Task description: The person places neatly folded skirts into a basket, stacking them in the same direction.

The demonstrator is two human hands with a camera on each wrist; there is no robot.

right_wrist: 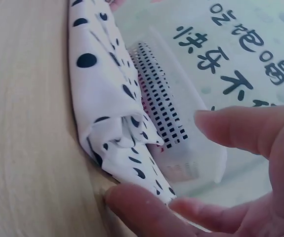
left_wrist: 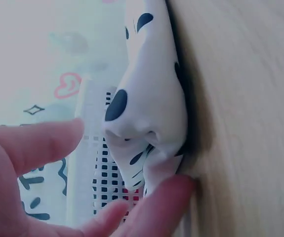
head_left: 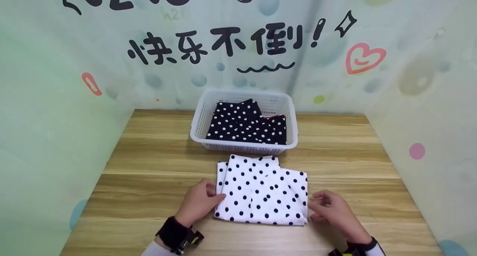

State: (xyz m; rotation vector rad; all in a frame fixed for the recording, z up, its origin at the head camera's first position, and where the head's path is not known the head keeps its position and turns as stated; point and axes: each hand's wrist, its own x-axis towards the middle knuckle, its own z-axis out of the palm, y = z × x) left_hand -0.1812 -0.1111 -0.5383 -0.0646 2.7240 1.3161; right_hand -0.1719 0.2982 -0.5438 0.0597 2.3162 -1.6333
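A white cloth garment with black polka dots (head_left: pixel 261 190) lies folded into a compact stack on the table. At its left edge is my left hand (head_left: pixel 199 200); the thumb overlaps the cloth in the head view. The left wrist view shows that thumb (left_wrist: pixel 48 143) raised apart from the fabric, with a fingertip (left_wrist: pixel 174 192) low at the folded edge. My right hand (head_left: pixel 333 211) is beside the right edge, its fingers loosely bent. In the right wrist view the thumb (right_wrist: pixel 235 126) stands off the cloth and a fingertip (right_wrist: pixel 132 200) is down by the fold.
Behind the garment stands a white perforated plastic basket (head_left: pixel 244 146), holding folded black cloth with white dots (head_left: pixel 242 123). The wooden table (head_left: pixel 149 148) meets a printed backdrop (head_left: pixel 242 73) at the rear and on both sides.
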